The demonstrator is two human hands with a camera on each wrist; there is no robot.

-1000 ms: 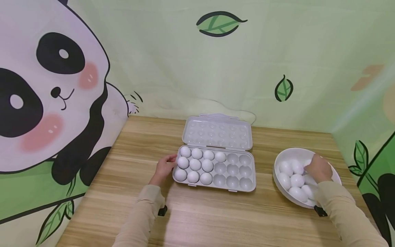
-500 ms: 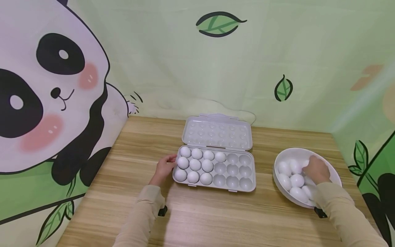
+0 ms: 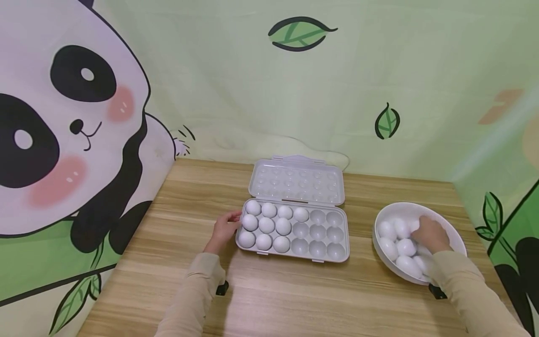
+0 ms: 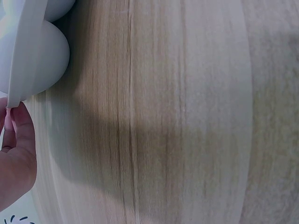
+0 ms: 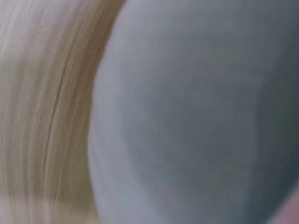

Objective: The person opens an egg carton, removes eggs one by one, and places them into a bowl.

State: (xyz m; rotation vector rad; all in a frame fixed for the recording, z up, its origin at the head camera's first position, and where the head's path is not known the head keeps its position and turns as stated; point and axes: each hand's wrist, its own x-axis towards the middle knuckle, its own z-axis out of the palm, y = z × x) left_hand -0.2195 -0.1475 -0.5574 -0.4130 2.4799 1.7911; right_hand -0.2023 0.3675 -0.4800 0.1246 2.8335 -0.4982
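Right hand (image 3: 430, 234) has edged left in the bowl (image 3: 396, 211), likely choosing an egg (image 3: 402, 228) to lift next, grip hidden; left hand (image 3: 225, 229) pinches the left edge of the tray (image 3: 300, 230).

Booth-like tabletop nook, creased pale-green backdrop (image 3: 236, 84) around, cartoon panda (image 3: 84, 145), printed leaves (image 3: 300, 34), wood-grain table (image 3: 286, 299)

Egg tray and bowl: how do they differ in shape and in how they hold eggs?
The egg tray is rectangular; the bowl is round. The tray seats eggs in separate cups; the bowl holds them loose together. The tray has an open lid; the bowl shows none. Both stand on the table.
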